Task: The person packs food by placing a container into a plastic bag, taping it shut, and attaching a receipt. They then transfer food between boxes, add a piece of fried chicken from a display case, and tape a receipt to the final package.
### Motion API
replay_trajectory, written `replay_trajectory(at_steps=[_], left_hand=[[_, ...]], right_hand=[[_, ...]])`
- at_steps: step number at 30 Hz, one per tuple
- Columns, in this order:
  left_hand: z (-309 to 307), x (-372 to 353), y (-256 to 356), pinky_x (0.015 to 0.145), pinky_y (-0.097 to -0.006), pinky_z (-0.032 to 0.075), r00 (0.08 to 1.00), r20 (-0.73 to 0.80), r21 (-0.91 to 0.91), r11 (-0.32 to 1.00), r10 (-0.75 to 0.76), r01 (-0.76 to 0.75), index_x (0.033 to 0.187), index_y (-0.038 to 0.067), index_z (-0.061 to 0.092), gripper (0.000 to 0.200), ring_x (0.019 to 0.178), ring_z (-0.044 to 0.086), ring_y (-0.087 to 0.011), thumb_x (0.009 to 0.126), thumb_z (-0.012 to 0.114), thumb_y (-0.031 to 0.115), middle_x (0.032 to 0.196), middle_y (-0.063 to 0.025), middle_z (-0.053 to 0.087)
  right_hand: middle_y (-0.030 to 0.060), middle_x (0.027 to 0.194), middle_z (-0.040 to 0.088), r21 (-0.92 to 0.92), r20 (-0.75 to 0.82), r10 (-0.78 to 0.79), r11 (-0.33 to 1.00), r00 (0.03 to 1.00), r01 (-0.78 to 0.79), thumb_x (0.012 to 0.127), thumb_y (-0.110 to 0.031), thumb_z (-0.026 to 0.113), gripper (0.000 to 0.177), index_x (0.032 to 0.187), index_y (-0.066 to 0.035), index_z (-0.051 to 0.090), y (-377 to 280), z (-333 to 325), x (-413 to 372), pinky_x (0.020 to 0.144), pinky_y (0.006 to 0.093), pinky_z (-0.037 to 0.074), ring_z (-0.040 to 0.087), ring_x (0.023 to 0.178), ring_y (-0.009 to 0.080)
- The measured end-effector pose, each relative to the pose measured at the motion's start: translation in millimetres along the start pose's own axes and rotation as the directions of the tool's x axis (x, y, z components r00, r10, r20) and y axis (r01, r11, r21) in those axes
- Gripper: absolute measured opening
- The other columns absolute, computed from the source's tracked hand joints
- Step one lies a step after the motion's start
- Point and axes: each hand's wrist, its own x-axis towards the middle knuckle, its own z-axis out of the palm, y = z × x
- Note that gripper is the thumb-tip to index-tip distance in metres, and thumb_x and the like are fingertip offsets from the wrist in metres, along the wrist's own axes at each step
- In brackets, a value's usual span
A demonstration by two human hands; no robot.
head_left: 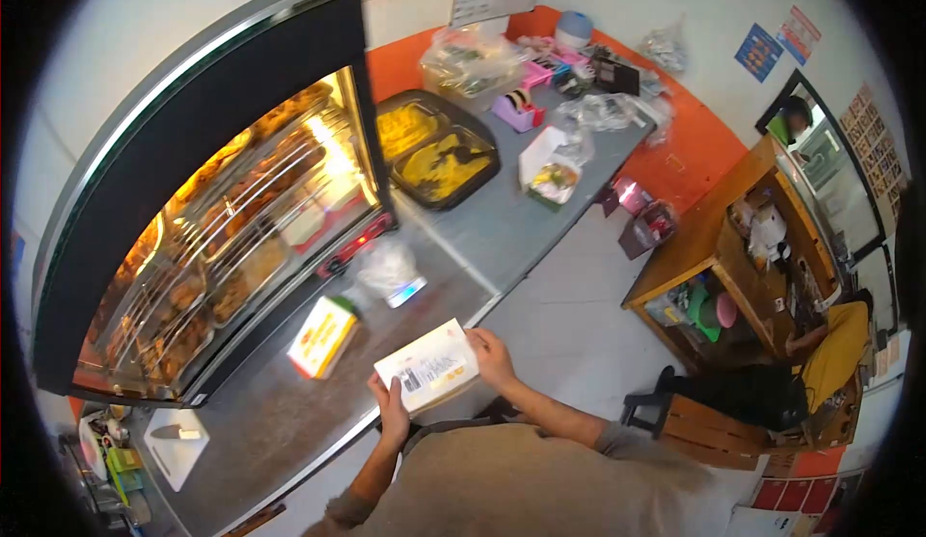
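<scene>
A white box [429, 365] with dark print and a yellow mark is held between both hands above the counter's front edge. My left hand [392, 407] grips its lower left side, the thumb on the near face. On its right end, my right hand [492, 358] has its fingers wrapped round the edge. Left of the box, a yellow, white and red carton [323, 337] rests on the counter. A clear plastic bag [384, 265] lies just beyond that carton.
A lit glass food cabinet [241, 219] fills the left. Behind are a black tray [439, 156] of yellow food and an open box [552, 172] with food. A cutting board [177, 445] with a knife lies lower left. A person in yellow [837, 349] is at the right.
</scene>
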Motion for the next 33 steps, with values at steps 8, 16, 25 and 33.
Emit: replay_trajectory(at_steps=[8,16,25,33], left_hand=[[243.9,161.3,-157.3,0.096,-0.0369,0.045,0.948,-0.248,-0.396,0.914,-0.199,0.089,0.134,0.004,0.028,0.056,0.115,0.052,-0.0252,0.097,0.057,0.033,0.132,-0.0163,0.045],[352.4,227.6,-105.2,0.107,-0.0501,0.031,0.767,-0.640,0.495,0.786,0.041,0.370,0.135,0.005,0.037,0.073,0.132,0.035,-0.0389,0.080,0.075,0.033,0.142,-0.0239,0.035],[391.9,290.6,-37.8,0.096,-0.0647,0.029,0.996,0.067,0.988,0.138,0.055,-0.074,0.109,0.023,0.064,0.064,0.127,0.035,-0.0452,0.054,0.087,0.043,0.147,-0.0220,0.030],[470.0,240.7,-78.4,0.100,-0.0606,0.030,0.805,-0.542,0.799,0.446,0.240,0.405,0.135,0.024,0.051,0.086,0.125,0.038,-0.0443,0.054,0.079,0.029,0.142,-0.0249,0.034]], right_hand=[[-0.0018,0.108,0.061,0.139,-0.125,0.393,0.916,0.911,-0.376,0.098,-0.038,0.053,0.034,0.119,-0.014,0.062,-15.6,-277.2,100.0,0.069,0.0242,0.045,0.058,0.085,0.0096],[0.0038,0.105,0.064,0.224,-0.028,0.228,0.950,0.973,-0.216,0.097,-0.034,0.056,0.030,0.112,-0.008,0.062,-51.5,-397.8,331.9,0.069,0.0260,0.047,0.064,0.085,0.0127],[0.0026,0.073,0.066,-0.061,0.091,0.020,0.998,0.996,-0.015,0.091,-0.030,0.062,0.027,0.089,-0.005,0.071,-15.9,-405.5,685.7,0.062,0.0266,0.045,0.066,0.075,0.0120],[0.0025,0.066,0.061,-0.390,0.276,0.326,0.898,0.904,-0.205,0.086,-0.034,0.069,0.030,0.086,-0.005,0.072,80.1,-362.1,853.7,0.055,0.0296,0.044,0.055,0.057,0.0139]])
